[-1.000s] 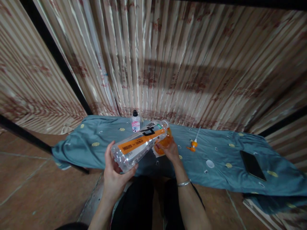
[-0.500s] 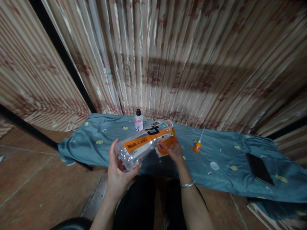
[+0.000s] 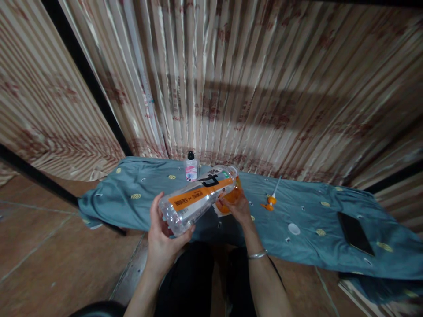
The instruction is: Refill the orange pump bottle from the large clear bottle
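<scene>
Tilted in front of me is a large clear plastic bottle (image 3: 200,193) with an orange and white label, its mouth end toward the upper right. My left hand (image 3: 163,233) is closed around the base of it. My right hand (image 3: 238,207) is wrapped round an orange bottle (image 3: 228,203), which is partly hidden behind the clear bottle and my fingers. The clear bottle's mouth lies right at the top of the orange bottle; I cannot tell whether they touch. An orange pump head (image 3: 271,200) with a thin pale tube lies on the cloth, right of my right hand.
A blue-green patterned cloth (image 3: 158,176) covers the low bench. A small clear bottle (image 3: 191,167) with a black cap and pink label stands at its back. To the right are a white disc (image 3: 294,229) and a black phone (image 3: 355,232). A pleated curtain (image 3: 211,88) hangs behind.
Both hands keep their grips, and the two bottles stay almost exactly where they were. The view has shifted very slightly.
</scene>
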`<state>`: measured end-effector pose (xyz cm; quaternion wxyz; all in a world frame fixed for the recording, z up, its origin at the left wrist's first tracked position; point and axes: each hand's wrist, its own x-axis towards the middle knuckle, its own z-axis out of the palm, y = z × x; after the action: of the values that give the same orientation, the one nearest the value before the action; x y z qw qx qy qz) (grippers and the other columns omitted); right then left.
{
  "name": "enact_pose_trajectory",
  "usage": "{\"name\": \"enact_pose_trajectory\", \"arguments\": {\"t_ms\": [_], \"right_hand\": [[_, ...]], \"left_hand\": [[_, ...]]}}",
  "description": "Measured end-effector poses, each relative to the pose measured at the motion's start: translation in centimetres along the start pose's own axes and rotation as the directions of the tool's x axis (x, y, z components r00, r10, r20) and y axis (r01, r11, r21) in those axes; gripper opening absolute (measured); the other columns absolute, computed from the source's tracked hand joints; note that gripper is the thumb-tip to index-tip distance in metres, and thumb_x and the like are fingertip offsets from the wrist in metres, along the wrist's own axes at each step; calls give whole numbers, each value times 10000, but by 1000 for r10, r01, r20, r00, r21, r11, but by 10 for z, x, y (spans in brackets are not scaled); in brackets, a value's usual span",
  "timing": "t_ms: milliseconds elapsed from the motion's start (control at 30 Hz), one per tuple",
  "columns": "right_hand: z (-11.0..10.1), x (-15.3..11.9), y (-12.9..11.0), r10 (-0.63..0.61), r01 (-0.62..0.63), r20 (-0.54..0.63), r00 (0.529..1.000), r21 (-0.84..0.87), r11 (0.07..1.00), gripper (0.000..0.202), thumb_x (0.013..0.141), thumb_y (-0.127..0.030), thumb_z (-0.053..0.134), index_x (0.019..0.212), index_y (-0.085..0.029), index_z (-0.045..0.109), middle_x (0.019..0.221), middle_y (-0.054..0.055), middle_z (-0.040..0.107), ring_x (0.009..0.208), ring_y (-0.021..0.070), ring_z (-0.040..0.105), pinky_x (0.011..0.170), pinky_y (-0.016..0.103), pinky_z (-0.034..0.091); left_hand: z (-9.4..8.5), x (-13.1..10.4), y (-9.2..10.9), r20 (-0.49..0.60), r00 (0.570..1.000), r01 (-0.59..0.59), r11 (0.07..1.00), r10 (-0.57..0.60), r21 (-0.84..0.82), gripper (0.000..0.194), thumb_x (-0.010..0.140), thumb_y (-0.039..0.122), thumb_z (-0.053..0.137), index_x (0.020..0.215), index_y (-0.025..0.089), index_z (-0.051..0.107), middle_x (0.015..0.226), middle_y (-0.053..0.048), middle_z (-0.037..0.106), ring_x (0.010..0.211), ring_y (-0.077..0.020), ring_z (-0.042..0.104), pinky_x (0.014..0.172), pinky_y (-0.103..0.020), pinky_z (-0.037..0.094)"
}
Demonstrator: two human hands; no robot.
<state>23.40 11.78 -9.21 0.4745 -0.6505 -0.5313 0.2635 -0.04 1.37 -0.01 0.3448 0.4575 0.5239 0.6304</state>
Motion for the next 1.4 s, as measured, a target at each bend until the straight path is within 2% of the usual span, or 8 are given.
{"name": "enact_pose_trajectory", "arguments": {"t_ms": [200, 467, 633, 800, 1033, 1200, 1300, 1400], "right_hand": [[2, 1, 1, -12, 13, -17, 1000, 44, 999, 670, 685, -445, 854, 1268, -204, 627, 1111, 102, 800, 1070, 358, 779, 968, 490, 602], [0, 1, 0, -4, 4, -9, 1000, 41, 999, 667, 673, -476, 833, 1241, -210, 605, 1053, 89, 792, 1033, 348, 775, 972, 515, 602], [0, 1, 1, 5, -5, -32, 999, 6, 1000, 627, 669, -442, 840, 1216, -244, 605, 1028, 72, 793, 1022, 348, 778, 974, 540, 606], [1, 2, 2, 3, -3, -21, 1000, 4, 1000, 605, 674, -429, 849, 1199, -247, 611, 1056, 80, 795, 1047, 346, 776, 969, 518, 616], [0, 1, 1, 7, -7, -6, 1000, 3, 1000, 639, 700, -440, 840, 1248, -228, 589, 1069, 83, 794, 1045, 336, 781, 977, 506, 609], [-1, -1, -2, 4, -4, 8, 1000, 7, 1000, 630, 722, -422, 827, 1274, -225, 593, 1087, 71, 796, 1076, 326, 777, 995, 480, 597], [-1, 0, -2, 2, -2, -2, 1000, 3, 1000, 630, 713, -406, 831, 1270, -219, 604, 1112, 74, 794, 1105, 339, 771, 1008, 499, 592], [0, 0, -1, -9, 9, -20, 1000, 12, 1000, 638, 692, -409, 845, 1253, -211, 612, 1127, 93, 797, 1111, 355, 769, 1012, 537, 592]], "left_hand": [[-8, 2, -9, 67, 998, -3, 999, 1, 41, 1103, 573, 368, 955, 1490, 238, 357, 1323, -128, 649, 1090, -318, 756, 883, -411, 640], [-4, 0, -6, 19, 998, -58, 998, 57, 37, 1044, 577, 402, 950, 1454, 239, 406, 1294, -117, 656, 1109, -319, 747, 904, -426, 640], [-11, 3, -12, 59, 992, -121, 985, 115, 120, 1021, 605, 393, 957, 1461, 234, 425, 1332, -128, 636, 1176, -336, 717, 972, -456, 616], [-10, 3, -9, 10, 987, -159, 975, 159, 153, 967, 574, 397, 966, 1397, 224, 488, 1306, -123, 636, 1178, -338, 700, 971, -455, 612], [-10, 4, -8, 5, 987, -158, 977, 159, 144, 942, 567, 401, 963, 1366, 228, 495, 1270, -109, 640, 1135, -328, 714, 945, -450, 619], [-9, 3, -7, 31, 995, -93, 988, 90, 120, 985, 555, 406, 964, 1383, 243, 457, 1266, -102, 644, 1128, -331, 724, 922, -449, 627], [-3, 0, -3, -16, 998, -67, 995, 69, 80, 967, 541, 435, 948, 1353, 244, 460, 1236, -94, 652, 1093, -325, 731, 886, -438, 636], [-1, -1, -1, -3, 998, -56, 995, 57, 80, 951, 557, 437, 942, 1350, 253, 450, 1238, -88, 649, 1098, -315, 729, 891, -428, 633]]}}
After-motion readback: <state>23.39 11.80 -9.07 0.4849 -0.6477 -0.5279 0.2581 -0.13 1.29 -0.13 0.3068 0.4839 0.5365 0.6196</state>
